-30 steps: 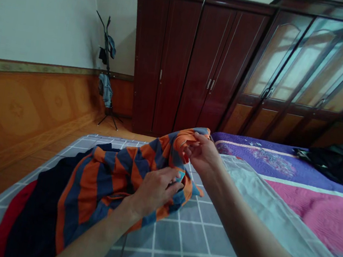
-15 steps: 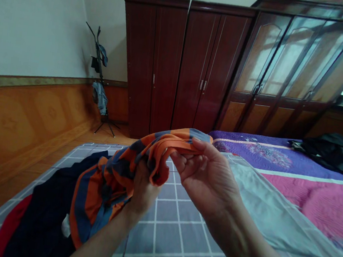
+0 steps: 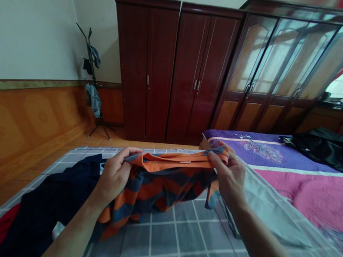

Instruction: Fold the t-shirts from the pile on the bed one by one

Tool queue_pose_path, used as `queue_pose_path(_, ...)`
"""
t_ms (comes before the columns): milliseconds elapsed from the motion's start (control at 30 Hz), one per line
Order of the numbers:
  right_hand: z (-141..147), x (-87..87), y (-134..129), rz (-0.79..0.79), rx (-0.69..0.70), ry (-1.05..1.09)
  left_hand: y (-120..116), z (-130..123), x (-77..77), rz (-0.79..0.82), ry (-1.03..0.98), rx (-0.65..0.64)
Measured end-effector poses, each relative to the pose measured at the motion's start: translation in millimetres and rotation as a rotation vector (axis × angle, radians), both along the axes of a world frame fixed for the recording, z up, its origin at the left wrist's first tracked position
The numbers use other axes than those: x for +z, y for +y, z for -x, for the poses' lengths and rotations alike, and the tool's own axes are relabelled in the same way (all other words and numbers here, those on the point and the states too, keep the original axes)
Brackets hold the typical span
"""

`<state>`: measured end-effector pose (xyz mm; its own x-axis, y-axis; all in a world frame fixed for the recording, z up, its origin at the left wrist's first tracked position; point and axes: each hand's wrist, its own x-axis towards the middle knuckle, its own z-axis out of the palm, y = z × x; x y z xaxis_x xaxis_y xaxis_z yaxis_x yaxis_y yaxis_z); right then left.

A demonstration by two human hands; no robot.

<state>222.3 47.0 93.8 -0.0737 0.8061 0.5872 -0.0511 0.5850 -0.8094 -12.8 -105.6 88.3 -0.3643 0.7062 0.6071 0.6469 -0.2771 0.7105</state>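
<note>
An orange and dark grey-blue striped shirt [image 3: 164,186] hangs stretched between my two hands above the bed. My left hand [image 3: 116,176] pinches the orange collar band at its left end. At the other end of the band my right hand [image 3: 229,170] grips the cloth between thumb and fingers. A small pale label shows on the band. The body of the shirt droops below, its lower left part over the grey checked sheet [image 3: 168,246]. Beside my left forearm lies a heap of dark navy clothing [image 3: 51,197] with a red piece [image 3: 0,230] under it.
A pale grey-green cloth [image 3: 268,208] lies flat at the right. Beyond it is a purple and pink bedspread [image 3: 287,184] with a black garment [image 3: 330,147] on it. Dark red wardrobes [image 3: 160,72] line the back wall, and a coat stand [image 3: 93,76] stands at the left.
My left hand has come out from inside the bunched shirt and moved left to the collar. My right hand has moved right, and the shirt now hangs spread between them. The view has shifted slightly right.
</note>
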Motion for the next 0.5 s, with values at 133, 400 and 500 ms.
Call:
queue_pose_path(133,0.9,-31.1,2.9,0.220,0.274,-0.075,2.6,2.9,-2.3,-0.016,0.004,0.093)
queue_pose_path(400,24.9,-122.8,-15.2,0.351,0.368,-0.549,1.5,-16.4,-2.1,0.016,0.006,-0.018)
queue_pose_path(500,33.1,-132.8,-24.9,0.246,0.310,-0.666,-3.1,-26.2,1.9,0.063,0.021,-0.059)
